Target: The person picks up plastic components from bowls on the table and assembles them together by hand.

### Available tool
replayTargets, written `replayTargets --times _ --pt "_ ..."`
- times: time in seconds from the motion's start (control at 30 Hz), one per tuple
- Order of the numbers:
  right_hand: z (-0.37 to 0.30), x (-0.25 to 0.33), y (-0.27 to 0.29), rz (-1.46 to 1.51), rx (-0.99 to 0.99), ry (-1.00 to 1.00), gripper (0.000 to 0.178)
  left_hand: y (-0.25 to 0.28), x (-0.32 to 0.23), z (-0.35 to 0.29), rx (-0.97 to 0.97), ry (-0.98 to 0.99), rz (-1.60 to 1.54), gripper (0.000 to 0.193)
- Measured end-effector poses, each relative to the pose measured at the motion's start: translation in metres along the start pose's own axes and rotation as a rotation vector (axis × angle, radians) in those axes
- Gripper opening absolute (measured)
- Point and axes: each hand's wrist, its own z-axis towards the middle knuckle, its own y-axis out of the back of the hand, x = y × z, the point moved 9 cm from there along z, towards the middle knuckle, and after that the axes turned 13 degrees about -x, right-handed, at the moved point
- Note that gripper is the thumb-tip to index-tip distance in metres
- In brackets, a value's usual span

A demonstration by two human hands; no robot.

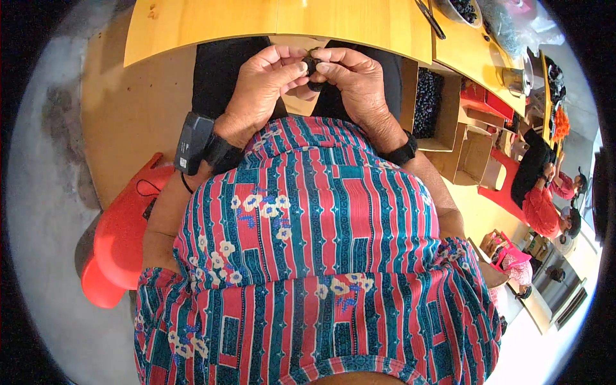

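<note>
Both my hands meet over my lap, just below the near edge of the yellow table [276, 25]. Between them is a small dark round piece [312, 65], pinched from both sides; its exact kind is too small to make out. My left hand [269, 80] closes thumb and fingers on its left side. My right hand [354, 77] grips it from the right with thumb and forefinger. A little black part of it shows below the fingertips. Each wrist wears a black band, and a dark box-shaped device [194, 142] is strapped at the left one.
To my right stands a cardboard box [443, 128] of small black pieces, with a smaller open carton [473, 154] beside it. A bowl of dark pieces [463, 9] and a clear jar [515, 80] rest on the table. A red stool [122, 231] is at left. Several people sit farther right.
</note>
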Motion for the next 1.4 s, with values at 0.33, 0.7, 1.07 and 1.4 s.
replayTargets --times 0.33,0.7,1.07,1.4 --pt "-0.001 -0.011 -0.001 0.101 -0.002 -0.08 0.015 0.003 0.002 0.0 -0.032 0.028 -0.005 0.023" --pt "0.002 -0.013 -0.005 0.18 0.035 -0.102 0.012 0.0 -0.002 0.006 -0.006 0.007 -0.018 0.02" --pt "-0.002 -0.01 -0.017 0.009 0.205 -0.085 0.03 -0.001 -0.014 0.005 0.105 -0.04 0.061 0.026" --pt "-0.01 0.006 -0.029 -0.148 0.411 0.05 0.036 -0.009 -0.02 0.002 0.179 0.013 0.103 0.033"
